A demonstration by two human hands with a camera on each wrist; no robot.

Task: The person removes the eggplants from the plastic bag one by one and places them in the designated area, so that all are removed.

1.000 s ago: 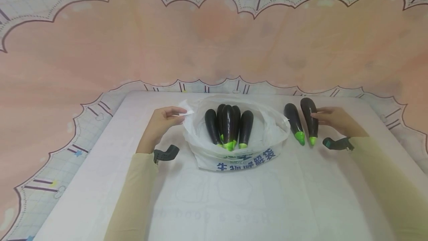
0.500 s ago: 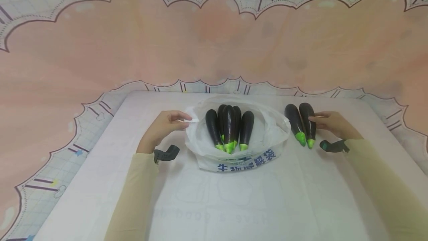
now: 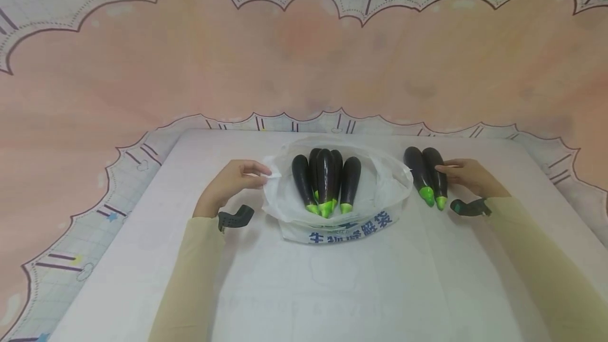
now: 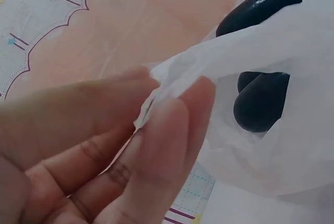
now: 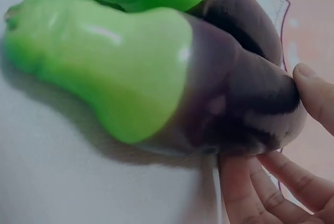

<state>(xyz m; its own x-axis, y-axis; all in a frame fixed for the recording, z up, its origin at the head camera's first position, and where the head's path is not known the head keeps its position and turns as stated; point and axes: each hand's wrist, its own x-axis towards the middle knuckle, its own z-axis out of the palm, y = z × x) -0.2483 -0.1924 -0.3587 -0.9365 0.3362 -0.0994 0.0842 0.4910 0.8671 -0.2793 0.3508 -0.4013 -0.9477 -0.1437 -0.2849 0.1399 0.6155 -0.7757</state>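
My left hand (image 3: 237, 182) pinches the left rim of a white plastic bag (image 3: 304, 228) between thumb and fingers. In the left wrist view the thin film (image 4: 177, 70) bunches between the fingertips. Several dark eggplants (image 3: 325, 176) with green stem ends lie inside the bag. To the bag's right, two more eggplants lie side by side on the table. My right hand (image 3: 472, 177) grips the right-hand eggplant (image 3: 434, 170); the right wrist view shows the thumb on one side and the fingers on the other. Close beside it is the left one of the pair (image 3: 418, 173).
A white cloth covers the table (image 3: 361, 294). Behind it hangs a peach backdrop (image 3: 304, 67) with a scalloped border. A black wrist camera (image 3: 237, 217) sits on the left wrist, another (image 3: 470, 207) on the right.
The right hand and its eggplant have shifted left, and that eggplant now lies against its neighbour. The left hand has come slightly lower and rightward with the bag's rim.
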